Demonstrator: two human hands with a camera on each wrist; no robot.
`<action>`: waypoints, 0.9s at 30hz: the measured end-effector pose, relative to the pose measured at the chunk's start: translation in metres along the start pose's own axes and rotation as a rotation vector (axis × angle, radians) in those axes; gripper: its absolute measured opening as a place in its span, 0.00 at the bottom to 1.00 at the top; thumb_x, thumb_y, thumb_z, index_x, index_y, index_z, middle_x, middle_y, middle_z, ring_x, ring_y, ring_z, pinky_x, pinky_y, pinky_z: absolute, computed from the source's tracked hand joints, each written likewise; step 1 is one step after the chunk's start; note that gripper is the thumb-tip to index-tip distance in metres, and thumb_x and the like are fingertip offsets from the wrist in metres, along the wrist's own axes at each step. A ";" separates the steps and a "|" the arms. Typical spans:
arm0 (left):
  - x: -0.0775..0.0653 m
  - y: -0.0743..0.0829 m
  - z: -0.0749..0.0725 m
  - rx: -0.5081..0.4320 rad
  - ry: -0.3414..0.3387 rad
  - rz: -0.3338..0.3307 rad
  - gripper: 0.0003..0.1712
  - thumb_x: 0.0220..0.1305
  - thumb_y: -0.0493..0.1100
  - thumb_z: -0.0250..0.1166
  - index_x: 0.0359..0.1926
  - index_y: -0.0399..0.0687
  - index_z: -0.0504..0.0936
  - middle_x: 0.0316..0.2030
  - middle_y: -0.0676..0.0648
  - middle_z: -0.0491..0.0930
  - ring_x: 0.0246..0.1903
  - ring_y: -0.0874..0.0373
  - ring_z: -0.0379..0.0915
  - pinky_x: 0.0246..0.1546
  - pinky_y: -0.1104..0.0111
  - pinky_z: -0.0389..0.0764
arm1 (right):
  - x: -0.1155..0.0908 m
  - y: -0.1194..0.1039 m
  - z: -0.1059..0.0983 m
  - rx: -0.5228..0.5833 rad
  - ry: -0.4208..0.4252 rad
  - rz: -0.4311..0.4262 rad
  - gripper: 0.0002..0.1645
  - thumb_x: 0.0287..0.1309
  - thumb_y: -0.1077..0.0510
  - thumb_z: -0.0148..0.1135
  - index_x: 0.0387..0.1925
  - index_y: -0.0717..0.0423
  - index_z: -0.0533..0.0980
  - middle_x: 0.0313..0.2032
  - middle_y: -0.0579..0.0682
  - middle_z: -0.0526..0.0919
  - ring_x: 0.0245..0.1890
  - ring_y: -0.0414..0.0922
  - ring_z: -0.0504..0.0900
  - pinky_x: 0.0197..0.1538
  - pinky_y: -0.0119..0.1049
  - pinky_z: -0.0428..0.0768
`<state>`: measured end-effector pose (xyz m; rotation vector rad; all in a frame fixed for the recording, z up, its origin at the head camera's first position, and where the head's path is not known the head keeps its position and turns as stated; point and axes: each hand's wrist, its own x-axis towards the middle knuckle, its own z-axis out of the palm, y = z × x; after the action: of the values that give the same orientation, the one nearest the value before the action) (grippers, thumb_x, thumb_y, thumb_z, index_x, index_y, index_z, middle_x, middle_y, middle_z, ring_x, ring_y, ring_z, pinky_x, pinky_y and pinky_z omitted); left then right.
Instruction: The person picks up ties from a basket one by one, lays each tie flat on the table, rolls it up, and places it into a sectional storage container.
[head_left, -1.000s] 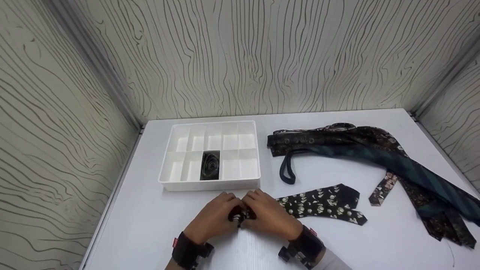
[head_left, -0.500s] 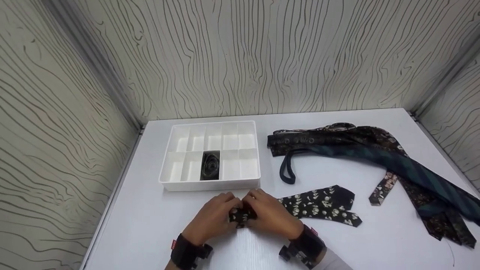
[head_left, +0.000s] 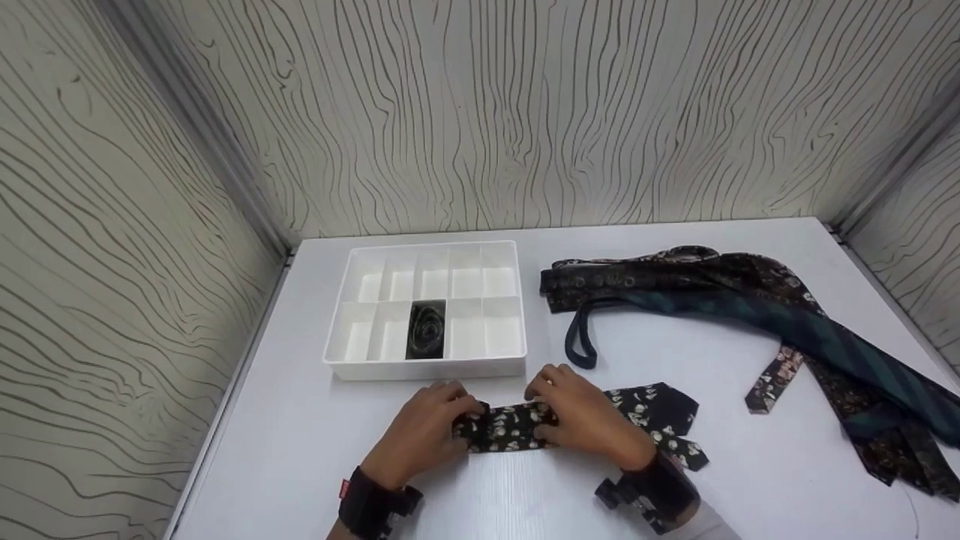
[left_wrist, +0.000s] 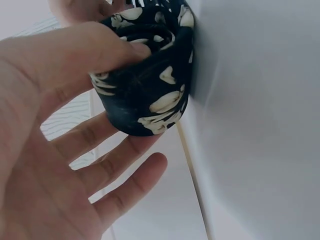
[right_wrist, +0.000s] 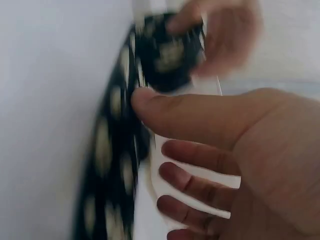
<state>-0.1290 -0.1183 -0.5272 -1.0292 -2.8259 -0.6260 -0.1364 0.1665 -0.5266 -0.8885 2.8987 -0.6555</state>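
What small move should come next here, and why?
Probably the left hand should turn the roll once more toward the right hand: its thumb and fingers grip that coiled part, while a flat stretch of the floral tie lies between the hands.

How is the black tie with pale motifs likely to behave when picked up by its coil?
The black tie would probably flop, since its fabric bends into curves. Its coil could loosen if the left hand let go, as no fastening shows. It may feel light: it looks like thin cloth.
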 end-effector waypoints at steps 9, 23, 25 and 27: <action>-0.008 -0.008 -0.006 -0.028 0.010 -0.047 0.26 0.46 0.35 0.80 0.49 0.55 0.90 0.45 0.55 0.84 0.47 0.57 0.79 0.51 0.61 0.82 | -0.047 0.045 -0.032 -0.025 -0.096 0.122 0.21 0.42 0.59 0.80 0.40 0.49 0.81 0.35 0.40 0.79 0.36 0.41 0.71 0.38 0.37 0.74; -0.004 -0.002 -0.004 -0.101 -0.051 -0.079 0.26 0.51 0.28 0.74 0.50 0.54 0.91 0.47 0.54 0.78 0.52 0.58 0.72 0.56 0.63 0.81 | -0.037 0.031 -0.023 -0.070 0.071 0.119 0.18 0.57 0.56 0.78 0.49 0.49 0.83 0.50 0.45 0.82 0.49 0.45 0.79 0.54 0.48 0.82; -0.001 0.001 -0.004 -0.110 -0.072 -0.092 0.27 0.51 0.27 0.73 0.51 0.54 0.91 0.48 0.54 0.77 0.53 0.58 0.70 0.57 0.63 0.82 | -0.028 0.017 -0.014 -0.005 0.059 0.076 0.21 0.60 0.52 0.77 0.54 0.48 0.82 0.51 0.44 0.82 0.50 0.43 0.80 0.53 0.45 0.84; 0.002 0.004 -0.004 -0.096 -0.085 -0.095 0.27 0.51 0.27 0.73 0.51 0.54 0.91 0.49 0.54 0.77 0.53 0.58 0.70 0.57 0.63 0.83 | -0.018 0.003 -0.005 0.055 0.038 0.033 0.26 0.61 0.47 0.76 0.58 0.49 0.80 0.49 0.42 0.83 0.48 0.40 0.82 0.51 0.42 0.85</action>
<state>-0.1282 -0.1154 -0.5219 -0.9624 -2.9600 -0.7509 -0.1240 0.1808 -0.5245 -0.8291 2.9058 -0.7538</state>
